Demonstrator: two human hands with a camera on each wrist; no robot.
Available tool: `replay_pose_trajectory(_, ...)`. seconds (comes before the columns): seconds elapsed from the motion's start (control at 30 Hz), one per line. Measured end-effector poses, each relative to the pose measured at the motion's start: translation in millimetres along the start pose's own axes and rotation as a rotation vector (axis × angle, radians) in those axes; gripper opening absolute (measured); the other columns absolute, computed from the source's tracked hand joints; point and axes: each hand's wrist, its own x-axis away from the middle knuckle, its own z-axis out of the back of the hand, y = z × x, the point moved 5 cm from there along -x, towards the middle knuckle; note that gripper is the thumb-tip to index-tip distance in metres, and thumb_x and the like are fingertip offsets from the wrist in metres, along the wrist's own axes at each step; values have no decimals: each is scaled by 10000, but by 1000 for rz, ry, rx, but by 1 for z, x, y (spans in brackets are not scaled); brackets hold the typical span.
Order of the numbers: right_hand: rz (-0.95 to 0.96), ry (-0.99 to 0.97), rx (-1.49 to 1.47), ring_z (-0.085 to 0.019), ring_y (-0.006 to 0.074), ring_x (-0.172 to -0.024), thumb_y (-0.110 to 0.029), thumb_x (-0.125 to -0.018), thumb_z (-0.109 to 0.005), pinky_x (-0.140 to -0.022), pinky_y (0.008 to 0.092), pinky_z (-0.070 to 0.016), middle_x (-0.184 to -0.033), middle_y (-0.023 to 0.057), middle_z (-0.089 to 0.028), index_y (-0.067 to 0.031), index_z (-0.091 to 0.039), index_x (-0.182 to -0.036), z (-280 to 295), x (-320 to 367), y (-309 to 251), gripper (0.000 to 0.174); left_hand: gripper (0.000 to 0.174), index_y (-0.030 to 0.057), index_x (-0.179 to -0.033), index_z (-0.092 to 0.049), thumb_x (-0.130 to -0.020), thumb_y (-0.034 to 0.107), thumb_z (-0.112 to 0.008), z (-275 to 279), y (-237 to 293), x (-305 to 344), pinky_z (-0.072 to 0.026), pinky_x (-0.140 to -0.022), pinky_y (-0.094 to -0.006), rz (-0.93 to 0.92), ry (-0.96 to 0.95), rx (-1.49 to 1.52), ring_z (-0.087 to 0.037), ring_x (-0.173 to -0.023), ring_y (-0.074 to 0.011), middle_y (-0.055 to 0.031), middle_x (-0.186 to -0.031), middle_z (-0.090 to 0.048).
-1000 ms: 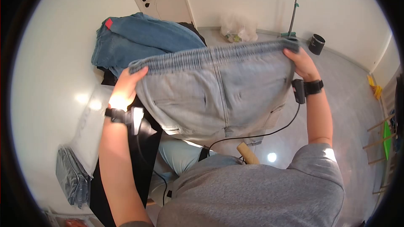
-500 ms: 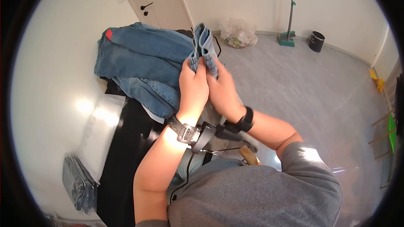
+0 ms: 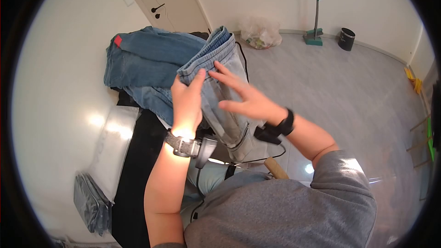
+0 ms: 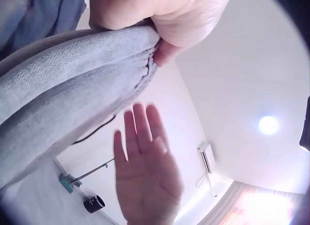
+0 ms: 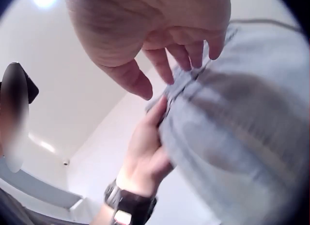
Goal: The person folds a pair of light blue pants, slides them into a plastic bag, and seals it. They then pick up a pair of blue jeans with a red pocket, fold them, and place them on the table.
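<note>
Mid-fold, by my reading. Light denim garment point(image 3: 221, 55) hangs doubled in the air, near the jeans pile point(image 3: 151, 57). Left hand point(image 3: 186, 101) grip pinches its waistband. Right hand point(image 3: 245, 102) grip wide, fingers spread beside the cloth. Next likely calls for smoothing flat and catching the lower end.

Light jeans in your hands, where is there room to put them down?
Bare white surface lies left of the darker jeans pile and beyond the clear bag. It is crowded near the left hand: pile, black cloth, light jeans.

folded shorts point(image 3: 220, 78) in left hand point(image 3: 186, 103), jeans pile point(image 3: 147, 64) behind, right hand point(image 3: 248, 101) beside
</note>
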Motion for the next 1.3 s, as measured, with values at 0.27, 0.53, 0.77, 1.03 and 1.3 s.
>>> replay_pose_trajectory(0.27,26,158,426,-385,246,-1278,-114,-769,-683,-1029,369,-327,-1398,79,-420,-130,-595,-1130,118,-23,14,372,287,-52,-1091,-555,-832,43,-635,19,23,1,-427,-892,-282,26,-121,-25,-587,-955,-157,-107,-1058,-627)
replay_pose_trajectory(0.53,129,-52,518,-401,251,-1254,-143,-749,-724,-1009,380,-355,-1404,77,-411,-101,-558,-1015,124,-30,0,317,313,-39,-1091,-563,-818,74,-664,20,25,1,-425,-897,-297,74,-199,-27,-591,-956,-162,-104,-1053,-633)
replay_pose_trajectory(0.77,207,-117,459,-385,299,-1278,-100,-684,-754,-1043,421,-317,-1372,98,-437,-83,-523,-829,121,-37,-14,274,304,-35,-1090,-563,-820,67,-658,29,28,0,-433,-891,-298,65,-204,-64,-598,-946,-168,-105,-1045,-636)
replay_pose_trajectory(1.03,494,-196,697,-459,275,-1186,-91,-693,-737,-1086,520,-211,-1165,32,-572,-88,-537,-723,120,-31,-62,202,293,-46,-1144,-520,-877,53,-588,39,24,-17,-419,-944,-333,62,-178,-54,-575,-1025,-204,-120,-1119,-604)
replay_pose_trajectory(1.3,322,-234,508,-533,246,-1061,-40,-770,-653,-1080,497,-237,-995,82,-590,-55,-489,-749,117,-34,-45,166,315,-34,-1119,-519,-839,41,-641,34,27,-17,-420,-910,-301,38,-168,-57,-579,-970,-165,-93,-1052,-620)
